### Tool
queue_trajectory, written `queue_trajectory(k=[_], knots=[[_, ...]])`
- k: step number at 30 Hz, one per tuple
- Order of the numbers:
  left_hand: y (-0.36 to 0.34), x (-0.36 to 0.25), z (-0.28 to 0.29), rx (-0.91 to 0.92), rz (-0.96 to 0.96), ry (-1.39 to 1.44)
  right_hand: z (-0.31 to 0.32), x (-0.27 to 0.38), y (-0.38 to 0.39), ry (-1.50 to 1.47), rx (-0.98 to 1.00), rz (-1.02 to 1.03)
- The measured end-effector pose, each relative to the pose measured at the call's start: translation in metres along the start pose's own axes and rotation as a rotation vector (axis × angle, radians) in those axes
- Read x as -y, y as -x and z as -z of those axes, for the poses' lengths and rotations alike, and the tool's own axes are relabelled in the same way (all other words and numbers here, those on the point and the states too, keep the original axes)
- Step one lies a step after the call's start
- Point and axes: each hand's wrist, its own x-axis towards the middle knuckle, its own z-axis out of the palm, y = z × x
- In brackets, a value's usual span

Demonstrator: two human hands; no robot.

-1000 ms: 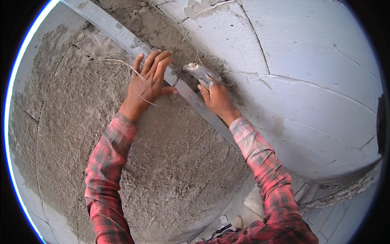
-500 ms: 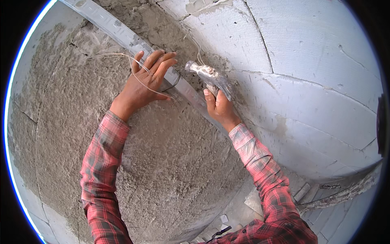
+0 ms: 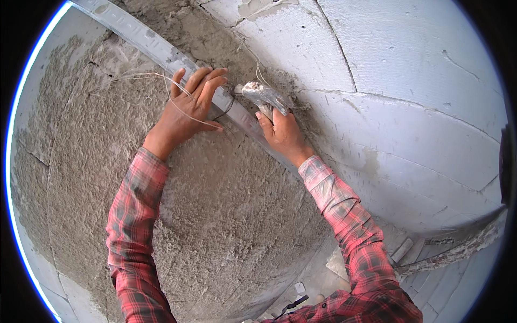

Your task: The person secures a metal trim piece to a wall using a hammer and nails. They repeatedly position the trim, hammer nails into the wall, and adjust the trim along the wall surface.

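Observation:
My left hand (image 3: 186, 107) spans a long grey metal straightedge (image 3: 156, 46), fingers over its far edge and thumb at its near edge. Pale string (image 3: 142, 74) runs across that hand and trails over the rough mortar to its left. My right hand (image 3: 284, 134) is closed around the handle of a claw hammer (image 3: 265, 97) whose head is crusted with mortar. The hammer's striking face is close to the far edge of the bar, beside a thin dark wire (image 3: 226, 110) that crosses it. Whether the face touches anything, I cannot tell.
Rough grey mortar (image 3: 215, 231) covers the wall surface under my arms. Pale block wall (image 3: 398, 64) with cracked joints rises on the right. A mortar-caked strip (image 3: 452, 247) sticks out at lower right, above pale boards. Small blocks and debris lie at the bottom.
The hammer and my right hand have moved left, bringing the striking face up to the bar's edge. My left hand keeps its hold, shifting very slightly left in the picture.

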Motion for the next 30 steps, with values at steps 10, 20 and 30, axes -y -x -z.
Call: queue_trajectory(k=[10,20,30], knots=[[-0.001,-0.002,0.002,-0.005,0.000,0.007,0.005,0.018,-0.005,-0.003,0.047,-0.046],[-0.002,-0.002,0.003,0.038,0.050,0.031,-0.008,0.019,-0.003,-0.016,-0.094,0.022],[0.003,0.002,0.002,0.067,0.016,-0.064,0.006,0.056,0.041,-0.071,-0.177,-0.066]])
